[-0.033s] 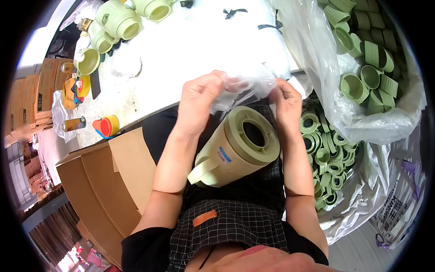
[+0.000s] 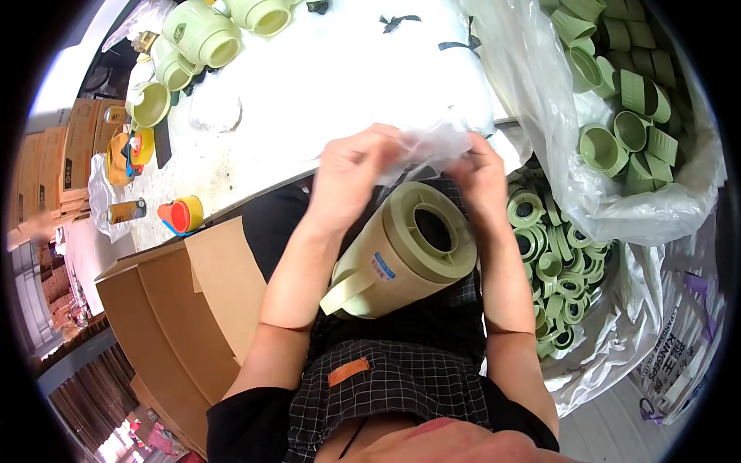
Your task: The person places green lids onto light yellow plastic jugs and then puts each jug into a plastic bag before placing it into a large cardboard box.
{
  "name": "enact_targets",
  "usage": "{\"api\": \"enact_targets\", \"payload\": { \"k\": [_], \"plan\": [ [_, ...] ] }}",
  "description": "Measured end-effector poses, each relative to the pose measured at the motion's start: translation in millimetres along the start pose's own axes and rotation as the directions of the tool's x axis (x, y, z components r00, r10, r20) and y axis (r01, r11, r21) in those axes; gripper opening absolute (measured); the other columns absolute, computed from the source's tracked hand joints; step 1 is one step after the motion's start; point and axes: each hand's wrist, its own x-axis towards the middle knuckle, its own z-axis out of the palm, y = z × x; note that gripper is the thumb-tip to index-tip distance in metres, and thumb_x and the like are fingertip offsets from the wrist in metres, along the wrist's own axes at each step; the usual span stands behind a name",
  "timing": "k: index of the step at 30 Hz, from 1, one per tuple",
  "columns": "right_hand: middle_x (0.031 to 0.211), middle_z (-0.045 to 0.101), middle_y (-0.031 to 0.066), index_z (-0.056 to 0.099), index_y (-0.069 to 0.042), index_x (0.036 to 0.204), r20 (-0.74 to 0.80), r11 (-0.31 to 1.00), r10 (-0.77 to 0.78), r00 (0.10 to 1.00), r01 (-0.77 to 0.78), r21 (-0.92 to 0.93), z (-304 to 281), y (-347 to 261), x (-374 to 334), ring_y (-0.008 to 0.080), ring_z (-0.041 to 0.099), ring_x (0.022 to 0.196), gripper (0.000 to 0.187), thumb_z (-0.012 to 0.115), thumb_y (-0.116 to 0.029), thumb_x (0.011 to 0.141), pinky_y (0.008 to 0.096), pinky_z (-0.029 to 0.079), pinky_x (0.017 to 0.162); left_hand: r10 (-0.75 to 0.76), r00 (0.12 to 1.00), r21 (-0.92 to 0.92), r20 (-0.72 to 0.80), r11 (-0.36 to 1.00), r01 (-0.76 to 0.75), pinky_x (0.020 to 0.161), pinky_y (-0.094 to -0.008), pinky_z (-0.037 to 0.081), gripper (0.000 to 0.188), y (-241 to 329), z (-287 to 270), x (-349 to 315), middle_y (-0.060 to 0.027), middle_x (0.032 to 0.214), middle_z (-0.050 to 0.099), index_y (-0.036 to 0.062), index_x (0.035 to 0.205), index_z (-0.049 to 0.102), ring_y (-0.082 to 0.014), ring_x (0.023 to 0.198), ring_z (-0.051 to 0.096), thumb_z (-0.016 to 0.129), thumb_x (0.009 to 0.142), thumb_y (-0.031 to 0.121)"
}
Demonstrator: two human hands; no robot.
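My left hand (image 2: pixel 356 166) and my right hand (image 2: pixel 480 174) each pinch a clear plastic bag (image 2: pixel 432 147), which hangs crumpled between them above my lap. A pale green jug (image 2: pixel 390 262) with a side handle and a small blue-and-white sticker lies tilted on my lap. Its round ringed end, with a dark opening, faces up and toward the right, just under the bag. Neither hand touches the jug. Part of my left fingers is blurred behind the plastic.
Several green jug bodies (image 2: pixel 202 35) stand on the white table (image 2: pixel 255 147) at far left, near tape rolls (image 2: pixel 185 214). A cardboard box (image 2: pixel 170 309) is at left. On the right are a plastic-lined sack of green cups (image 2: pixel 603 148) and a pile of green rings (image 2: pixel 571 285).
My left hand has shifted slightly to the right, and my right hand a little to the left. The plastic between them is bunched differently. The jug stays still.
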Motion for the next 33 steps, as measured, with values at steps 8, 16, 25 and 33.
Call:
{"api": "enact_targets", "payload": {
  "k": [8, 16, 25, 33],
  "plan": [
    [0.088, 0.064, 0.0081, 0.058, -0.003, 0.093, -0.463, 0.92, -0.024, 0.886, 0.2, 0.336, -63.7, 48.7, 22.7, 0.013, 0.059, 0.073, 0.007, 0.065, -0.002, 0.091, 0.0267, 0.052, 0.064, 0.011, 0.982, -0.362, 0.191, 0.93, 0.06, 0.062, -0.0246, 0.044, 0.012, -0.5, -35.3, -20.9, 0.0008, 0.071, 0.05, 0.0072, 0.088, 0.05, -0.007, 0.067, 0.05, 0.057, 0.097, 0.011],
    [0.093, 0.054, 0.0078, 0.052, 0.0, 0.104, -0.166, 0.744, -0.638, 0.752, 0.546, -0.384, -12.4, 88.1, -108.1, 0.0174, 0.052, 0.08, 0.013, 0.053, -0.01, 0.095, 0.0333, 0.045, 0.072, 0.038, 0.993, 0.309, -0.11, 0.951, -0.002, 0.065, -0.0252, 0.039, 0.026, 11.9, -17.1, -80.2, 0.0003, 0.086, 0.047, 0.0046, 0.103, 0.054, -0.0119, 0.073, 0.045, 0.066, 0.08, 0.0],
    [0.123, 0.059, 0.0241, 0.037, 0.003, 0.132, 0.608, 0.773, 0.367, 0.705, 0.132, -0.62, 70.3, 68.5, -151.3, 0.0394, 0.063, 0.105, 0.064, 0.074, -0.006, 0.081, 0.0425, 0.051, 0.092, 0.284, 0.755, 0.629, -0.592, 0.748, 0.212, 0.085, -0.042, 0.049, 0.038, -60.2, -61.4, -264.4, -0.0201, 0.108, 0.06, -0.0011, 0.123, 0.054, -0.0374, 0.101, 0.06, 0.063, 0.091, 0.018],
    [0.122, 0.062, 0.0142, 0.044, -0.001, 0.131, 0.925, 0.914, 0.265, 0.271, 0.236, -0.331, 142.7, 62.0, -176.6, 0.0215, 0.067, 0.098, 0.058, 0.07, 0.007, 0.08, 0.035, 0.05, 0.092, 0.487, 0.492, 0.649, -0.722, 0.227, 0.726, 0.088, -0.0311, 0.053, 0.053, 62.0, -187.8, -514.3, -0.0047, 0.112, 0.069, 0.0157, 0.134, 0.062, -0.0221, 0.1, 0.064, 0.066, 0.083, 0.002]
  ]
}}
